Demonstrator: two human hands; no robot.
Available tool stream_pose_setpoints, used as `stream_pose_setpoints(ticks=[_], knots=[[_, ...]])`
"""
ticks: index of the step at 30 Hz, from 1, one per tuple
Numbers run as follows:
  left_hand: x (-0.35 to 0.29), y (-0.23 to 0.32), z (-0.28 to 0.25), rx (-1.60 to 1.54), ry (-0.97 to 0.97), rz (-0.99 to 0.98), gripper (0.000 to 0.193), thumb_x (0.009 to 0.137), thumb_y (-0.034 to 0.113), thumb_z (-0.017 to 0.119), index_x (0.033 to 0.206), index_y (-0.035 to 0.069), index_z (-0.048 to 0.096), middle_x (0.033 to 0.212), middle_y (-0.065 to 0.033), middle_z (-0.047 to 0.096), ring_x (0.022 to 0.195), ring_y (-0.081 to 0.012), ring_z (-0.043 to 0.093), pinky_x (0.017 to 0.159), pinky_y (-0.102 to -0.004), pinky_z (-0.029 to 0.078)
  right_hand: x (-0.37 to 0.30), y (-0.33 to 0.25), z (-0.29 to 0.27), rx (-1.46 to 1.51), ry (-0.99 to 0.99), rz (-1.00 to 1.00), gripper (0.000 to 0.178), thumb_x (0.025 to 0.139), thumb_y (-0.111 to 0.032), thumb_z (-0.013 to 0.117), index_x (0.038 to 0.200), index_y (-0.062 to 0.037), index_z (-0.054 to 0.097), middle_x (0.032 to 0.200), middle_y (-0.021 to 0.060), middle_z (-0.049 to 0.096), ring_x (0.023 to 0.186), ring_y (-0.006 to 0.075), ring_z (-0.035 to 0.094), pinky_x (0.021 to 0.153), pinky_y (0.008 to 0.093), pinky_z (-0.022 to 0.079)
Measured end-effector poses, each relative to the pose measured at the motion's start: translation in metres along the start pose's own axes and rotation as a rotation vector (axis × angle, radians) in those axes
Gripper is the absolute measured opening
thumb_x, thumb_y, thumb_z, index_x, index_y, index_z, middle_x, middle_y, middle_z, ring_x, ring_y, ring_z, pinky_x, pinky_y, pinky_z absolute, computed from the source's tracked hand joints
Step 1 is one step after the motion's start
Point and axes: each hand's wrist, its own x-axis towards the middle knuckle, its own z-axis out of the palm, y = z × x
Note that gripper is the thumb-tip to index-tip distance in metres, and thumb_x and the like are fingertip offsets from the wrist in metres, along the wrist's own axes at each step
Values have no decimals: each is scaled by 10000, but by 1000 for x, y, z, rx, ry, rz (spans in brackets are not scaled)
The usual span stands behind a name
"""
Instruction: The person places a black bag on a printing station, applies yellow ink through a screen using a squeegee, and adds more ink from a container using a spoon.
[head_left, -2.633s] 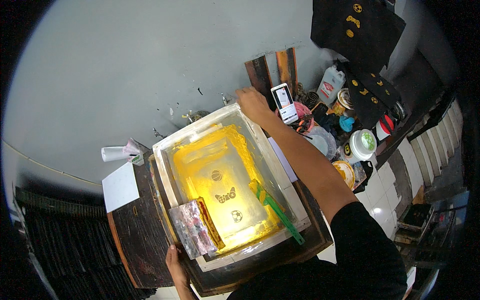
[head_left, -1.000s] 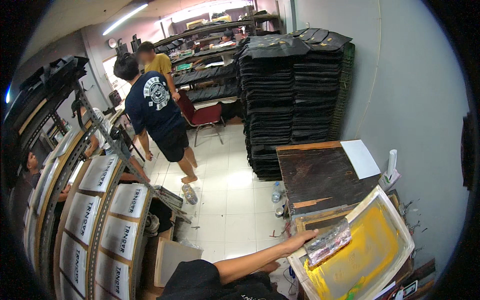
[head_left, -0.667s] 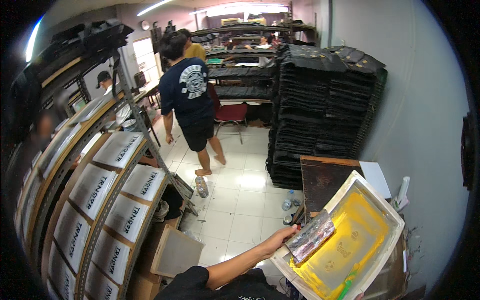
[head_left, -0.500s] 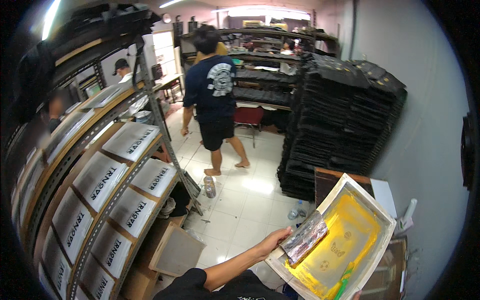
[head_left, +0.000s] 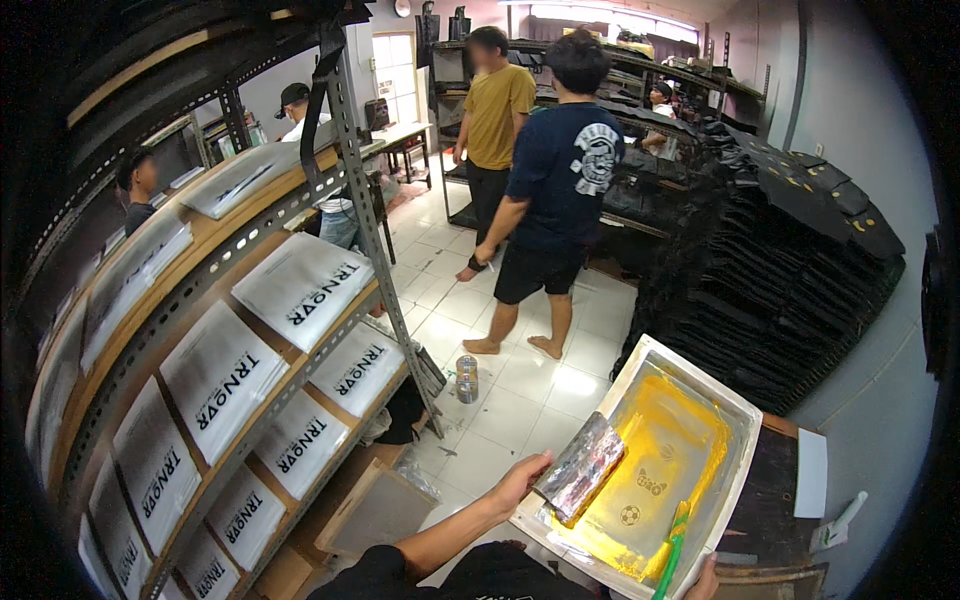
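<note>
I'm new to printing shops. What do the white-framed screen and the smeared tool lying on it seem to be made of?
The screen: its white frame looks like painted metal or wood, which of the two I cannot tell; the yellow centre looks like thin coated mesh, semi-translucent with small cut-out designs. The left hand grips its edge; the right hand barely shows. The smeared tool looks like a squeegee wrapped in glossy, ink-stained tape or film; its core is hidden.

White tiled floor (head_left: 520, 390); metal shelving rack (head_left: 250, 330) on the left, stacked black garments (head_left: 790, 270) against grey wall (head_left: 870, 150).
</note>
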Motion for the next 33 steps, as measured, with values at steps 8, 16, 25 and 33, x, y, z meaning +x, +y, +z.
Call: stream_pose_setpoints(ticks=[8, 16, 25, 33], knots=[[8, 42, -53, -102, 104, 29, 522, 1063, 465, 497, 1301, 12, 599, 1274, -128, 646, 1162, -214, 619, 1024, -363, 485, 22, -34, 87, -369, -39, 85, 800, 984, -598, 551, 1397, 87, 552, 1389, 259, 586, 1245, 355, 556, 1079, 417, 420], [5, 64, -67, -167, 215, 107, 442, 1044, 438, 551, 1245, 52, 625, 1245, -90, 653, 1156, -198, 601, 1043, -350, 444, 81, -22, 130, -11, -311, -132, 532, 1058, -428, 539, 1094, 81, 689, 971, 116, 717, 817, 174, 674, 746, 305, 541], [10, 76, -78, -189, 237, 195, 479, 1065, 443, 493, 1262, 21, 607, 1256, -99, 654, 1162, -222, 606, 1061, -366, 435, 85, -53, 173, -29, -336, -170, 474, 1051, -402, 544, 947, 38, 683, 827, 65, 648, 752, 136, 569, 714, 302, 471], [15, 69, -73, -178, 300, 203, 458, 1065, 453, 495, 1183, 39, 650, 1125, -91, 697, 1032, -182, 649, 949, -340, 496, 92, -51, 168, -71, -308, -173, 475, 1054, -404, 539, 896, 24, 671, 803, 41, 642, 716, 116, 550, 658, 299, 459]])
